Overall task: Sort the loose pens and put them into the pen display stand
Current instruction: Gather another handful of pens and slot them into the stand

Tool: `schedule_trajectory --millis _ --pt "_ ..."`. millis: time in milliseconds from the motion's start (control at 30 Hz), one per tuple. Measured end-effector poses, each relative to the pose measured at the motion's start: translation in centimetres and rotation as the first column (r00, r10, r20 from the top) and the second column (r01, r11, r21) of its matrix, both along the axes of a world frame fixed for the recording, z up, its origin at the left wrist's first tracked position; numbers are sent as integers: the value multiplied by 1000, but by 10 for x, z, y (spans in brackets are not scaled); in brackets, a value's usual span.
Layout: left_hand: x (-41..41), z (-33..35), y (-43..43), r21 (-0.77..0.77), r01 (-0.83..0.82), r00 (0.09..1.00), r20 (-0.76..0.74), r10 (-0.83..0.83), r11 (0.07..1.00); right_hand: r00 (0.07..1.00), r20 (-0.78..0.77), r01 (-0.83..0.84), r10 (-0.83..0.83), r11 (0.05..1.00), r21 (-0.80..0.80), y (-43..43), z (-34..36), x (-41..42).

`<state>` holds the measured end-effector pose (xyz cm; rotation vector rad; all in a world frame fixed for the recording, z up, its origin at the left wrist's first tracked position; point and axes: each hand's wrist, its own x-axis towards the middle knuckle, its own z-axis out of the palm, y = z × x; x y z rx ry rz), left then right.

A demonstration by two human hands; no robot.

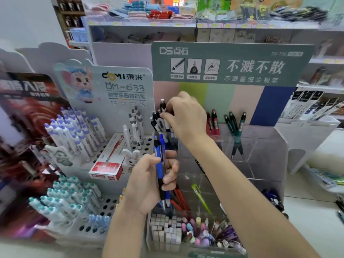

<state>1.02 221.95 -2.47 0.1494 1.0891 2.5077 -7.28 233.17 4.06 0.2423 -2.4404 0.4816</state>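
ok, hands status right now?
Left hand: grips two blue pens.
Right hand: pinches a black pen.

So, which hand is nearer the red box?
Left. The left hand, holding blue pens, is just right of the red box; the right hand is farther, pinching a black pen.

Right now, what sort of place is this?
Most likely a stationery shop: the DS pen display stand with its printed header, the DOMI rack of identical capped pens, and price-tag strips on the shelf behind.
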Motion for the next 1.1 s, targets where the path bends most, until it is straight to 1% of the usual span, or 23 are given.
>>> schedule_trajectory --millis 67,133,200,267,300,367,433,500,600,700,767,800,833,900,933,967,1000,1067,1100 --pt "2 1 -3 -22 -38 999 -15 37 999 993 86 75 -80 995 62 2 9 -2" --pt "3 1 -6 -40 -74 997 -34 73 996 980 153 120 -130 990 71 8 15 -3" --pt "3 2 -9 -61 -108 993 -52 105 992 971 200 112 -127 990 86 11 18 -3" --pt "2 3 -12 -77 -133 990 -59 128 988 971 227 60 -81 993 99 8 18 0" --pt "2 3 -12 -79 -136 990 -58 131 988 974 216 51 -73 993 108 5 17 1" --pt "2 4 -13 -81 -133 990 -53 129 988 979 167 98 -117 988 118 4 14 3" --pt "3 4 -12 -83 -125 992 -44 121 989 978 154 122 -138 987 107 4 11 4" --pt "3 4 -12 -86 -121 992 -32 119 989 981 171 71 -94 988 137 0 10 4" --pt "3 3 -11 -97 -118 993 -18 117 988 982 177 22 -68 968 250 -7 7 4" --pt "5 3 -12 -103 -110 994 -28 107 989 978 147 89 -145 938 335 -9 -1 3" --pt "6 2 -15 -102 -104 994 -35 101 989 982 81 131 -168 929 346 -9 -6 3" --pt "6 2 -15 -101 -102 994 -35 99 990 985 36 148 -168 937 315 -9 -8 6" --pt "7 1 -16 -100 -99 995 -38 95 990 988 -12 152 -154 957 248 -8 -10 9" --pt "7 1 -18 -102 -92 995 -54 86 991 994 -71 85 -82 996 42 -1 -10 16" --pt "7 0 -18 -99 -87 995 -62 81 991 998 -60 24 -28 997 -69 2 -10 23" --pt "7 0 -19 -96 -80 995 -70 74 992 999 -11 -44 42 983 -179 6 -10 30" --pt "7 0 -19 -96 -70 995 -79 63 993 988 70 -113 138 952 -285 8 -10 38" --pt "7 -2 -19 -113 -44 995 -94 34 993 903 236 -225 358 864 -451 9 -10 54" --pt "7 -2 -18 -125 -30 995 -101 17 992 848 303 -245 434 830 -501 9 -11 59"
